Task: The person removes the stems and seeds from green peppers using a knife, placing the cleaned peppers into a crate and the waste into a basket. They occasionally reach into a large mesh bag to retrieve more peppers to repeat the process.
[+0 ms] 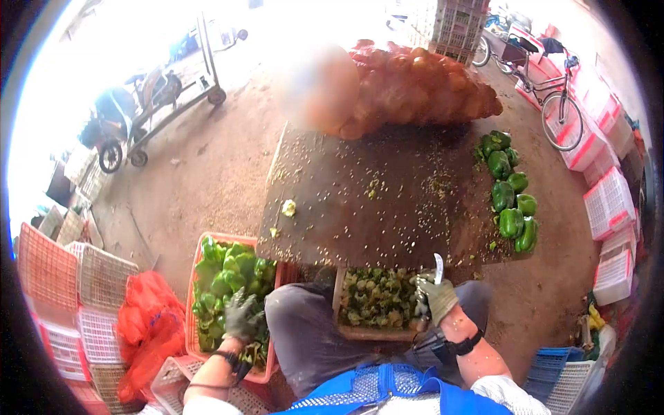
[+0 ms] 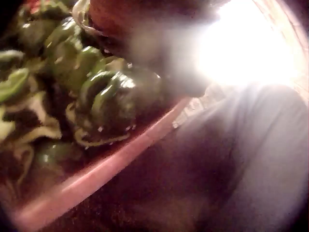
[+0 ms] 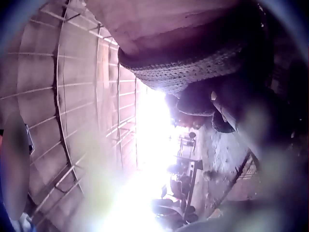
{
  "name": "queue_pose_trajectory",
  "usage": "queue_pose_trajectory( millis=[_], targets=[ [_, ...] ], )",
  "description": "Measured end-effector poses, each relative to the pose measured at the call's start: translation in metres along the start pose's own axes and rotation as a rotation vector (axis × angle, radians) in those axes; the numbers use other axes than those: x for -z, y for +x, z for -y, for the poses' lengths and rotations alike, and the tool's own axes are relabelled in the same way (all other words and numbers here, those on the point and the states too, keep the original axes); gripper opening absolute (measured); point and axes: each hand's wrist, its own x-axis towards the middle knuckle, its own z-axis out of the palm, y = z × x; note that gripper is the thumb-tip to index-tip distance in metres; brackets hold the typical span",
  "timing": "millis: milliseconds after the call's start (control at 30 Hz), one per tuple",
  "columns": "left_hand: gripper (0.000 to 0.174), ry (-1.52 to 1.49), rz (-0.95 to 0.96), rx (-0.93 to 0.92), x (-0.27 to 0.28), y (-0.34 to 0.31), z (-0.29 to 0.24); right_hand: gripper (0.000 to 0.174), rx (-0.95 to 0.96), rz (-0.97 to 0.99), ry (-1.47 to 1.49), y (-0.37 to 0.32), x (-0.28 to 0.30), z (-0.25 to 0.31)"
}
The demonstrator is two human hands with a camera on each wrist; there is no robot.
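In the head view, the gloved left hand (image 1: 242,315) rests with fingers spread on green peppers (image 1: 232,266) that fill an orange crate (image 1: 190,304). Whether it touches one pepper in particular cannot be told. The left wrist view shows glossy peppers (image 2: 113,96) beside the crate's rim (image 2: 111,166). The gloved right hand (image 1: 437,299) grips a knife (image 1: 438,266), its curved pale blade pointing up, over the right side of a crate (image 1: 380,334) of green cut pieces (image 1: 377,297). Dark and blurred, the right glove (image 3: 188,72) shows in the right wrist view.
A dark board (image 1: 360,194) scattered with pale seeds lies ahead. Several whole green peppers (image 1: 512,223) line its right edge, and a full red net sack (image 1: 422,86) lies at its far end. Stacked crates (image 1: 107,277) stand left; a bicycle (image 1: 561,104) and a cart (image 1: 173,111) stand farther off.
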Motion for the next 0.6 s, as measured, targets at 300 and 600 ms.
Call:
queue_pose_trajectory(
  millis=[300, 600],
  targets=[
    [0.024, -0.056, -0.347, -0.357, 0.084, 0.306, -0.143, 0.036, -0.094, 0.163, 0.209, 0.079, 0.009, 0.013],
    [0.034, 0.736, -0.222, -0.174, -0.027, 0.643, -0.218, 0.035, -0.032, 0.056, -0.365, 0.083, 0.040, 0.057]
  ],
)
